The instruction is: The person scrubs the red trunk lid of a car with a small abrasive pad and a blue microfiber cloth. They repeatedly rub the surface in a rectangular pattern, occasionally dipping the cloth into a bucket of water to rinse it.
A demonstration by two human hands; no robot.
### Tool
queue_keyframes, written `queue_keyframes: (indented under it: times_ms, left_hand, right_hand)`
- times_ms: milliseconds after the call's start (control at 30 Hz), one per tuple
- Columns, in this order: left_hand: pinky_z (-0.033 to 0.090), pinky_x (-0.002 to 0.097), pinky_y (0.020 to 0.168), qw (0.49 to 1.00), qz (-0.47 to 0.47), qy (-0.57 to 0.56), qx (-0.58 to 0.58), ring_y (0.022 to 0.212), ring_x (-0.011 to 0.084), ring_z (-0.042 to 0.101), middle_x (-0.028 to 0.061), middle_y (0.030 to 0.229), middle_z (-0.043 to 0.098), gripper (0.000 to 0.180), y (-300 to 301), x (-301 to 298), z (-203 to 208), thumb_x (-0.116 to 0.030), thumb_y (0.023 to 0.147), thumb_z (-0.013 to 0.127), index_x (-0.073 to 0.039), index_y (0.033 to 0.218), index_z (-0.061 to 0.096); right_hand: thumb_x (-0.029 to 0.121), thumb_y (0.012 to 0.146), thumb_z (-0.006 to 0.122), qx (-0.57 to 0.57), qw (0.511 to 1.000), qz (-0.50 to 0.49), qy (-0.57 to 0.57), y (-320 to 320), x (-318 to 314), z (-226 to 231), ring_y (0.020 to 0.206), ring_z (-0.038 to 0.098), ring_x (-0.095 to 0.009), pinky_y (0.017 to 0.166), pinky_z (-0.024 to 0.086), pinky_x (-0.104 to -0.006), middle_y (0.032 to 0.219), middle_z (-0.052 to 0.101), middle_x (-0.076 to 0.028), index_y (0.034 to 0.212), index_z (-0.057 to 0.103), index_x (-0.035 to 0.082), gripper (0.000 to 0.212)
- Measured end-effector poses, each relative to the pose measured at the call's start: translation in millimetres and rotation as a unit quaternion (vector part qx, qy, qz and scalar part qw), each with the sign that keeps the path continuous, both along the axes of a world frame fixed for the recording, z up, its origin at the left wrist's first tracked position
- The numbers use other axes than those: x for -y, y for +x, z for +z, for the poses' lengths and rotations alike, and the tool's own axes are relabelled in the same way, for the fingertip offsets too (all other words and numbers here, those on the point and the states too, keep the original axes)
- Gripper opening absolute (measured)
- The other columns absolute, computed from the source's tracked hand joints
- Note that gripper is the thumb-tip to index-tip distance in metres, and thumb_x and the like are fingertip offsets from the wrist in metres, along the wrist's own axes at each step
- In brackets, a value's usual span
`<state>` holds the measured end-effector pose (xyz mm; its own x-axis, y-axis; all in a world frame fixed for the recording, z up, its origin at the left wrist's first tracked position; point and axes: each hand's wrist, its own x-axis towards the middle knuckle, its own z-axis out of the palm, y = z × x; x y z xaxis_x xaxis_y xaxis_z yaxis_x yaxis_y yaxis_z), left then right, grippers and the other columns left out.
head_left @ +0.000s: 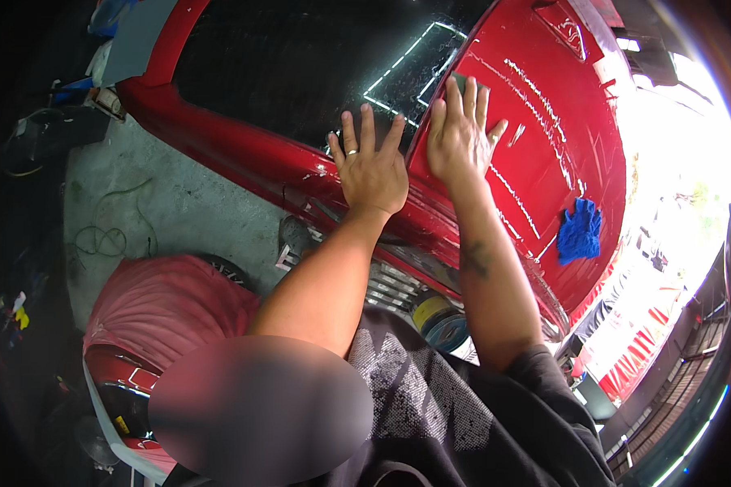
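A red car body panel (536, 154) lies in front of me, beside a glossy dark panel (260, 73) that looks like glass. My left hand (371, 170), with a ring on one finger, rests with spread fingers over the near edge of the dark panel. On the red panel, close to the seam between the two, lies my right hand (460, 142). Its fingers are stretched flat and press on a small dark green pad (461, 82), which shows only around the fingertips. The thumb sticks out to the side.
A crumpled blue cloth (580, 232) lies on the red panel at right. Below the car's edge stand a round container (443, 321) and a slatted light-coloured thing (391, 288). At left, a pink cloth (166, 300) covers part of something red, and a thin hose (101, 239) coils on the floor.
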<state>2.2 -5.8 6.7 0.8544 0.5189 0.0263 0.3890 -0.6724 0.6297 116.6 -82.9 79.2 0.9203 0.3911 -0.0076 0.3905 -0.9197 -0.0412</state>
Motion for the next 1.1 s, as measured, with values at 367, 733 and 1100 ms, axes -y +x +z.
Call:
queue_keyframes:
  times_ms: [367,733,1100]
  left_hand:
    - [0.017,0.0724,0.129,1.0,-0.005,0.004,-0.013,0.163,0.0523,0.027,0.0219,0.177,0.035,0.058,-5,-3,3,-0.022,0.104,0.057,-0.032,0.161,0.058]
    - [0.018,0.0741,0.128,1.0,-0.006,0.003,-0.011,0.162,0.0549,0.027,0.0241,0.176,0.036,0.059,-9,-5,2,-0.02,0.102,0.056,-0.03,0.16,0.06]
    - [0.02,0.0733,0.128,1.0,-0.022,0.008,0.0,0.161,0.0546,0.029,0.0253,0.174,0.038,0.06,-2,3,3,-0.021,0.101,0.06,-0.029,0.16,0.059]
  right_hand:
    - [0.038,0.117,0.039,0.037,0.999,0.033,-0.008,61,4,-9,0.166,0.029,-0.039,0.128,0.018,-0.0787,0.178,0.035,-0.017,0.164,0.046,0.012,0.054]
    - [0.036,0.112,0.049,-0.108,0.992,0.042,-0.045,-78,20,7,0.17,0.017,-0.042,0.131,0.006,-0.0756,0.181,0.027,-0.02,0.17,0.039,0.01,0.064]
    - [0.047,0.118,0.031,0.014,0.997,-0.062,-0.036,218,9,-19,0.168,0.022,-0.038,0.132,0.018,-0.0733,0.181,0.028,-0.015,0.17,0.037,0.014,0.062]
